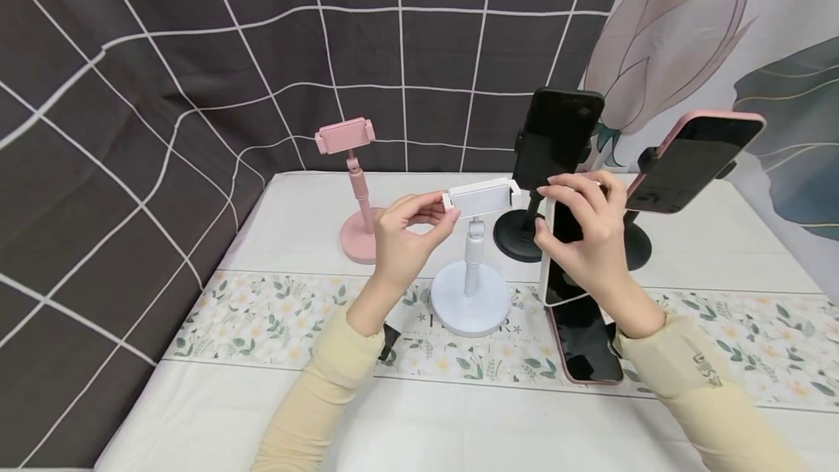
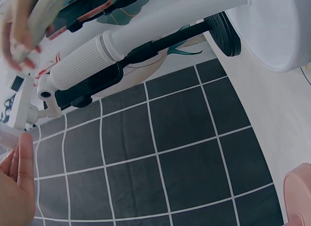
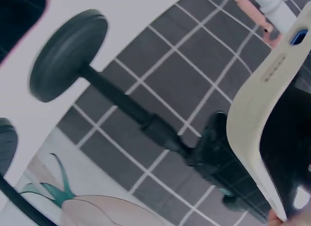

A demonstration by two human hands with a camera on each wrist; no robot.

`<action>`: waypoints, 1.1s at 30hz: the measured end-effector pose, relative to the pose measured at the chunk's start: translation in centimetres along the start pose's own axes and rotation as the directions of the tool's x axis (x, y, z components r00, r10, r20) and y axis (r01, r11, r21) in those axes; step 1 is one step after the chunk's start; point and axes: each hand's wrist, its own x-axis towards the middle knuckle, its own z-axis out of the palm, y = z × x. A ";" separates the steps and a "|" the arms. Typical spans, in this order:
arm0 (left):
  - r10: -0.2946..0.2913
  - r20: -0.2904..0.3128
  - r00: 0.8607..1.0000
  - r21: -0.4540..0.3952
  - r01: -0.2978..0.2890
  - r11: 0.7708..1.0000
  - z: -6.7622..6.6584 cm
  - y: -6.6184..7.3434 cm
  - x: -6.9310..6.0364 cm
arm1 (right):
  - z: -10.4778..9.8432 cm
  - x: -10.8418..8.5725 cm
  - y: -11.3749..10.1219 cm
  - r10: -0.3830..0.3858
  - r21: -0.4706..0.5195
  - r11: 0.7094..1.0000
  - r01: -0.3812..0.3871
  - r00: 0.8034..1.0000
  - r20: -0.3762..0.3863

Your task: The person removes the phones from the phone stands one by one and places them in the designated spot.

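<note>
My left hand (image 1: 405, 235) pinches the near-left end of a white clamp (image 1: 481, 199), thumb below, fingers above. My right hand (image 1: 595, 231) grips a white-cased phone (image 1: 564, 281) between thumb and fingers, dark screen toward me. This phone is held up to the right of the clamp.

Clamp tops a white stand (image 1: 470, 304), upright at mid-table, round base on the floral band. Second phone (image 1: 593, 354) flat on the cloth, nearer me than the held one.

Farther out: pink stand (image 1: 358, 188), back left; black stand (image 1: 516, 237) bearing a black phone (image 1: 557, 133); at right, another black stand (image 1: 637, 245) with a pink-edged phone (image 1: 698, 159). Dark gridded fabric (image 1: 262, 104) behind.
</note>
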 end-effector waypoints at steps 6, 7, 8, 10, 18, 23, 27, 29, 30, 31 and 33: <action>0.005 0.002 1.000 -0.007 -0.005 1.000 0.0 0.1 0.0 | -1.7 -1.7 2.0 0.137 -0.125 0.987 -0.104 0.947 0.291; 0.003 0.005 1.000 -0.010 -0.003 1.000 0.0 0.1 0.0 | -2.0 -2.1 2.3 0.167 -0.148 0.981 -0.125 0.932 0.322; 0.002 0.009 1.000 -0.013 -0.002 1.000 0.1 0.1 0.0 | -2.2 -2.5 2.6 0.198 -0.170 0.974 -0.146 0.917 0.347; -0.002 0.015 1.000 -0.014 0.002 1.000 0.1 0.2 -0.1 | -2.6 -3.3 3.1 0.253 -0.212 0.960 -0.183 0.889 0.382; -0.029 0.008 1.000 -0.010 0.029 1.000 0.1 0.2 -0.2 | -3.8 -5.6 4.9 0.400 -0.319 0.908 -0.271 0.783 0.475; -0.045 0.013 0.999 -0.014 0.045 0.999 0.1 0.1 -0.3 | -4.5 -6.7 5.8 0.458 -0.378 0.880 -0.287 0.720 0.521; -0.050 0.014 0.999 -0.012 0.050 0.999 0.1 0.0 -0.3 | -5.0 -7.4 6.5 0.476 -0.418 0.867 -0.272 0.699 0.534; -0.052 0.011 0.999 -0.011 0.052 0.999 0.0 0.0 -0.3 | -5.1 -7.8 6.8 0.483 -0.430 0.862 -0.268 0.690 0.539; -0.049 0.010 0.999 -0.011 0.049 0.999 0.0 0.1 -0.2 | -5.2 -7.9 7.0 0.486 -0.435 0.860 -0.267 0.686 0.541; -0.047 0.010 0.999 -0.011 0.047 0.999 0.0 0.1 -0.2 | -5.3 -8.1 7.1 0.489 -0.439 0.858 -0.265 0.681 0.544; -0.042 0.013 0.999 -0.015 0.042 0.999 -0.1 0.1 -0.2 | -5.5 -8.4 7.3 0.495 -0.450 0.854 -0.260 0.673 0.550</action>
